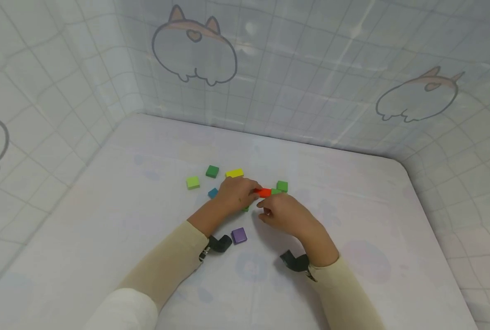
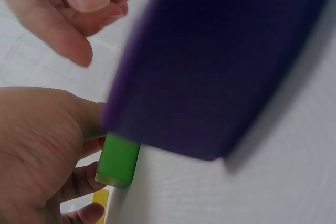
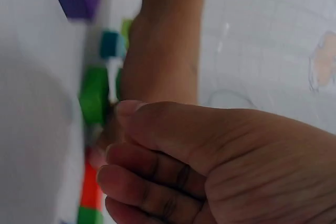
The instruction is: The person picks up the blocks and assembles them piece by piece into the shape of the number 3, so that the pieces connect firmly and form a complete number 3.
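My left hand [image 1: 238, 193] reaches in from the left, its index fingertip and thumb pinching the left end of a red block [image 1: 265, 193]. A green block [image 1: 276, 191] adjoins the red one on the right, partly covered by my right hand [image 1: 289, 214]. That right hand hovers just in front of the row with fingers loosely bent, and nothing shows between thumb and fingers in the right wrist view. Beneath the left palm sits another green block [image 2: 118, 161], mostly hidden from the head view. A purple block [image 1: 239, 235] lies nearer me, between the wrists.
Around the left hand are a yellow block [image 1: 234, 173], a dark green block [image 1: 212, 171], a lime block [image 1: 193, 183] and a blue block [image 1: 213, 193]. One more green block [image 1: 282, 186] lies behind the right hand. Patterned fabric walls [image 1: 302, 82] border the white surface [image 1: 352, 192].
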The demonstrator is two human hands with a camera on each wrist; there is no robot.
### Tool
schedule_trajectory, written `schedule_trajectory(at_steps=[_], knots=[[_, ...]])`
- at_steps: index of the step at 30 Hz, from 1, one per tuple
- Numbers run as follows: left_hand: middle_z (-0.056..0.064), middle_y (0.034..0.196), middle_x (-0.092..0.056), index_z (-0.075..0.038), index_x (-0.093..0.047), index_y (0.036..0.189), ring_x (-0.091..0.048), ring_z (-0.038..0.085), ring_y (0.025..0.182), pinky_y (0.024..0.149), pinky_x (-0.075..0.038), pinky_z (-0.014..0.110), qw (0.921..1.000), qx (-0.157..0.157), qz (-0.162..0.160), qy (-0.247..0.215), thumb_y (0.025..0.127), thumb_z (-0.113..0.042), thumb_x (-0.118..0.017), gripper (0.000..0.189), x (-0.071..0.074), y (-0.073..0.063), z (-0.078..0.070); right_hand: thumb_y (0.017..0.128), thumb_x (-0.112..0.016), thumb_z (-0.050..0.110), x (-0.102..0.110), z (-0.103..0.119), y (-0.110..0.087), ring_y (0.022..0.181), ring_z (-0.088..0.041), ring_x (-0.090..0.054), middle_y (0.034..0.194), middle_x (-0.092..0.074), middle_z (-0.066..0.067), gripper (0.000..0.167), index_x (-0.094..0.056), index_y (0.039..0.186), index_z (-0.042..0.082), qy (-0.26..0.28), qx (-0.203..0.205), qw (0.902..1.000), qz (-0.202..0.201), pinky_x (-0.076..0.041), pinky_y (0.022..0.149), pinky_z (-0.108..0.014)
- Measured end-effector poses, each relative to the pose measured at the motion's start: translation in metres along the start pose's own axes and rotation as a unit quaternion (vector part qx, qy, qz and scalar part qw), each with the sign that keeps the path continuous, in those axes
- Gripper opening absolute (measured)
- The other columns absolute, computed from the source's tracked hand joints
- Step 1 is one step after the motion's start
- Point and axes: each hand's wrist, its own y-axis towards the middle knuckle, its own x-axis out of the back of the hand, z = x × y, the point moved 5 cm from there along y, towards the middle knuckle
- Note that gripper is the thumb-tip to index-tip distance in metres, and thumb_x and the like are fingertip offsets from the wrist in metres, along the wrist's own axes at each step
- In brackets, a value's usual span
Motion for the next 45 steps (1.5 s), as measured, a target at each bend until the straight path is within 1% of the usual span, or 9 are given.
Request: schedule_trajectory(at_steps=[4,11,20,23,27,30,34,38,45], knots=[[-0.006,0.118,-0.072,-0.020,-0.070,0.125,-0.067,0.014,0.107,0.086,-0.053,0.034,1.0000,0.000,0.001,-0.002,0.096,-0.028,-0.067,0.031,0.000,0.000,0.000,0.087,-0.076,0.009,-0.014,0.009,0.005,0.066,-0.008,-0.051,0.072,-0.062,0.006,0.014,-0.076,0.100,0.012,-0.009,0.030,0.9994,0.011,-0.046,0.063,-0.022],[-0.007,0.116,-0.073,-0.021,-0.071,0.124,-0.067,0.013,0.105,0.086,-0.053,0.033,1.0000,-0.003,-0.001,0.005,0.095,-0.029,-0.068,0.030,-0.003,0.000,0.002,0.088,-0.073,0.007,-0.024,0.013,0.007,0.066,-0.010,-0.051,0.072,-0.059,0.006,0.012,-0.073,0.100,0.009,-0.027,0.060,0.9977,0.017,-0.046,0.063,-0.023],[-0.006,0.117,-0.073,-0.020,-0.071,0.124,-0.067,0.013,0.106,0.086,-0.053,0.033,1.0000,-0.008,-0.006,0.000,0.095,-0.028,-0.068,0.030,-0.003,-0.001,0.002,0.088,-0.071,0.006,-0.027,0.015,0.007,0.064,-0.010,-0.049,0.068,-0.055,0.007,0.012,-0.074,0.099,0.011,-0.044,0.070,0.9965,0.011,-0.044,0.061,-0.022],[-0.006,0.117,-0.072,-0.020,-0.071,0.124,-0.067,0.013,0.106,0.086,-0.053,0.033,0.9999,-0.009,-0.004,-0.004,0.095,-0.029,-0.068,0.030,-0.002,-0.002,0.002,0.089,-0.071,0.007,-0.027,0.014,0.007,0.062,-0.009,-0.047,0.065,-0.051,0.008,0.006,-0.073,0.089,0.012,-0.041,0.063,0.9971,0.014,-0.042,0.059,-0.022],[-0.006,0.119,-0.072,-0.021,-0.071,0.125,-0.066,0.013,0.108,0.088,-0.052,0.034,0.9999,-0.007,0.002,-0.009,0.096,-0.030,-0.068,0.031,-0.002,-0.002,0.002,0.088,-0.072,0.007,-0.024,0.013,0.006,0.060,-0.007,-0.045,0.061,-0.048,0.009,0.012,-0.072,0.080,0.015,-0.034,0.055,0.9977,0.022,-0.040,0.057,-0.021],[-0.006,0.119,-0.072,-0.021,-0.070,0.125,-0.066,0.014,0.108,0.088,-0.052,0.035,0.9999,-0.004,0.005,-0.010,0.096,-0.031,-0.067,0.031,-0.003,-0.002,0.002,0.088,-0.073,0.008,-0.021,0.013,0.005,0.061,-0.007,-0.047,0.063,-0.052,0.010,0.010,-0.074,0.082,0.016,-0.030,0.044,0.9985,0.013,-0.041,0.058,-0.021],[-0.006,0.118,-0.072,-0.020,-0.070,0.125,-0.066,0.014,0.107,0.088,-0.052,0.035,0.9999,-0.003,0.006,-0.008,0.095,-0.029,-0.068,0.031,-0.003,-0.002,0.002,0.087,-0.076,0.011,-0.019,0.012,0.007,0.065,-0.009,-0.051,0.069,-0.059,0.008,0.003,-0.074,0.088,0.013,-0.024,0.020,0.9992,-0.023,-0.046,0.062,-0.022],[-0.006,0.118,-0.072,-0.020,-0.070,0.125,-0.066,0.014,0.107,0.087,-0.052,0.035,1.0000,-0.002,0.005,-0.006,0.095,-0.028,-0.068,0.030,-0.003,-0.001,0.002,0.084,-0.080,0.014,-0.022,0.009,0.010,0.066,-0.010,-0.052,0.071,-0.060,0.006,0.011,-0.070,0.086,0.010,-0.032,0.005,0.9983,-0.048,-0.047,0.063,-0.022],[-0.007,0.117,-0.072,-0.021,-0.071,0.124,-0.067,0.013,0.107,0.087,-0.053,0.034,1.0000,-0.002,0.001,-0.001,0.096,-0.027,-0.066,0.029,-0.001,0.000,0.002,0.084,-0.080,0.015,-0.028,0.004,0.015,0.065,-0.010,-0.052,0.069,-0.059,0.007,0.013,-0.068,0.082,0.011,-0.032,-0.020,0.9983,-0.044,-0.046,0.063,-0.023]])
